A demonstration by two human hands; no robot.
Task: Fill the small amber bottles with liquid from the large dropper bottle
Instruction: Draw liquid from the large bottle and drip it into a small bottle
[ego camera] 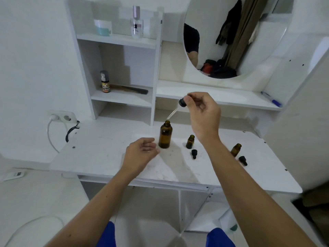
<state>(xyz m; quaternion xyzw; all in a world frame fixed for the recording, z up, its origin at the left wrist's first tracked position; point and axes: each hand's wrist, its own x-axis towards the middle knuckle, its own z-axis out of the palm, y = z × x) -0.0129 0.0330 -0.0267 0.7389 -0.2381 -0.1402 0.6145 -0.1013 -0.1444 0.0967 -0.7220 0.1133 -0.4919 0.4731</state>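
Note:
The large amber bottle stands uncapped in the middle of the white desk. My right hand pinches the black bulb of its dropper; the glass pipette slants down, its tip just above the bottle's mouth. My left hand rests on the desk just left of the bottle, fingers loosely apart, holding nothing. Two small amber bottles stand open to the right, one near the big bottle, the other farther right. A small black dropper cap lies by the first, another by the second.
A white shelf unit rises behind the desk with a small orange-labelled bottle, a dark comb, a clear perfume bottle and a jar. A round mirror hangs at the back right. A blue pen lies on the ledge.

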